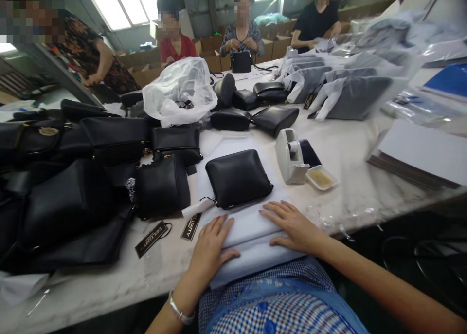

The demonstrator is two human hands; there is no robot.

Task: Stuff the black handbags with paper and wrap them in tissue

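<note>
Head view, pale smudged table [350, 154], black bags [239, 178], bright windows [124, 3]

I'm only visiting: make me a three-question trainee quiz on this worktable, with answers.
1. True or false: the left hand is gripping the black bag that lies on the white sheets.
2. What sits beside the tape dispenser? A) a metal bracelet; B) a small white dish; C) a white plastic bag.
3. Fill in: the black tag reads "____".

Key: 1. False, it rests on the sheets. 2. B. 3. DELUXITY.
</note>
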